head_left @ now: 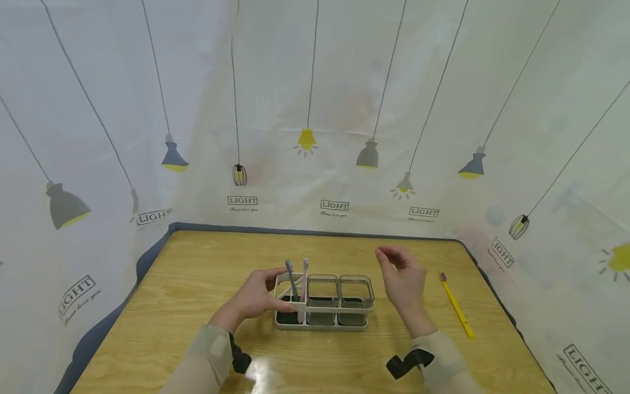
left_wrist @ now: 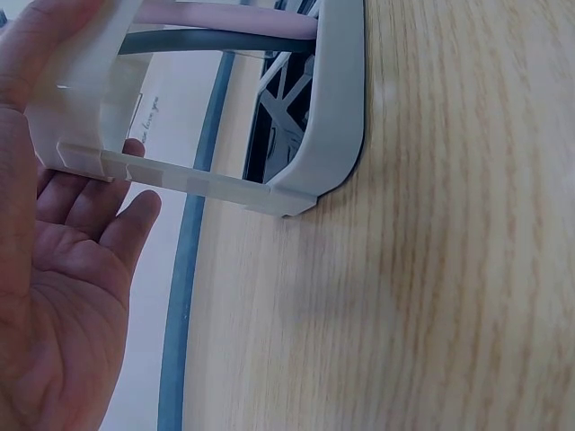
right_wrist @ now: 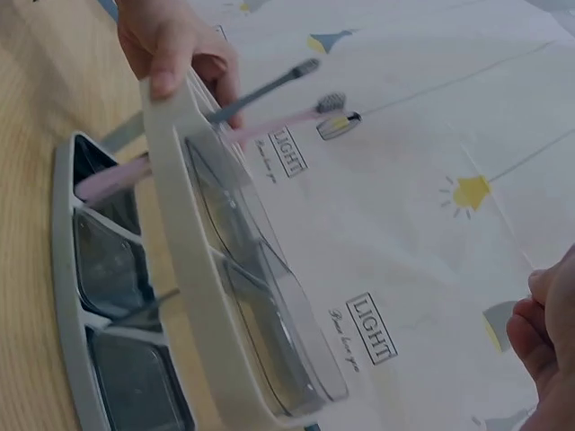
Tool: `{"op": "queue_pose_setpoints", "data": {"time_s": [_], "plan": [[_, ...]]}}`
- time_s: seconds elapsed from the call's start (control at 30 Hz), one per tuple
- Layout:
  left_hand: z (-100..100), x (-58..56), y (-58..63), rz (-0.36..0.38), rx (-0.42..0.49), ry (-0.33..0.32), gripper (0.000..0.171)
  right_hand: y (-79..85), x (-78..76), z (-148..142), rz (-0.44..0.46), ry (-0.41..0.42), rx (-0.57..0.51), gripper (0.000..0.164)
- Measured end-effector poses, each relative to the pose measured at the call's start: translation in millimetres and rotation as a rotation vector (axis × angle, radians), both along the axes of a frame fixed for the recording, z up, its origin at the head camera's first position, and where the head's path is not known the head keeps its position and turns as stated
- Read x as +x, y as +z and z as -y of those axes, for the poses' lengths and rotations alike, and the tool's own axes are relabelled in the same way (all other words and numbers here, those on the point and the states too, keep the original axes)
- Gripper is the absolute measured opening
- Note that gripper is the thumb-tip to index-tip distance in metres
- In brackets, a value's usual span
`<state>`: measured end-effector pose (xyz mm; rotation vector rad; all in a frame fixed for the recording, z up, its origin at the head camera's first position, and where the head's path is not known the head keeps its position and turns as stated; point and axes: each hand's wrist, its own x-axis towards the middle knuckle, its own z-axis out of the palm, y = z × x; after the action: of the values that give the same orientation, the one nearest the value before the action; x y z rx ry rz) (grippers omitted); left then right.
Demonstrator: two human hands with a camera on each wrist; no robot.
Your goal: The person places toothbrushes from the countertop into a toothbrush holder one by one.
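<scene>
A white toothbrush holder (head_left: 325, 328) stands on the table. My left hand (head_left: 253, 295) grips the left end of its upper frame, thumb along the front and fingers behind. In the left compartment a grey toothbrush (head_left: 293, 282) and a pink toothbrush (head_left: 304, 279) stand upright, heads up. Two clear cups (head_left: 356, 300) fill the middle and right compartments. Just right of the holder, my right hand (head_left: 404, 279) is raised with fingers loosely bent and nothing in them. A yellow toothbrush (head_left: 458, 308) lies on the table beyond it, its head pointing away.
The wooden table (head_left: 197, 268) has a dark blue edge (head_left: 295, 230) at the back. A white sheet (head_left: 275, 98) printed with lamps hangs around the back and both sides.
</scene>
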<state>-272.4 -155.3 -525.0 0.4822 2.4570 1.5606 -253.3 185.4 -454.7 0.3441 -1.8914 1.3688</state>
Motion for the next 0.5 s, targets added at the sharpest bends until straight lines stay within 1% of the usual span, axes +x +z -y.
{"op": "queue_pose_setpoints", "data": {"time_s": [0.17,0.3,0.37,0.5], "plan": [[0,-1.4,-0.7,0.006,0.014,0.005,0.09,0.7,-9.1,-20,0.012,-0.046,0.017,0.007],[0,-2.2,-2.0,0.004,0.028,0.001,0.089,-5.3,-14.4,-34,0.038,-0.079,0.045,0.008],[0,-2.3,-2.8,0.002,0.033,-0.003,0.089,-11.2,-16.5,-41,0.066,-0.094,0.061,0.009],[-1,-2.7,-3.6,-0.003,0.035,-0.012,0.089,-21.8,-19.0,-57,0.163,-0.138,0.093,0.01]]}}
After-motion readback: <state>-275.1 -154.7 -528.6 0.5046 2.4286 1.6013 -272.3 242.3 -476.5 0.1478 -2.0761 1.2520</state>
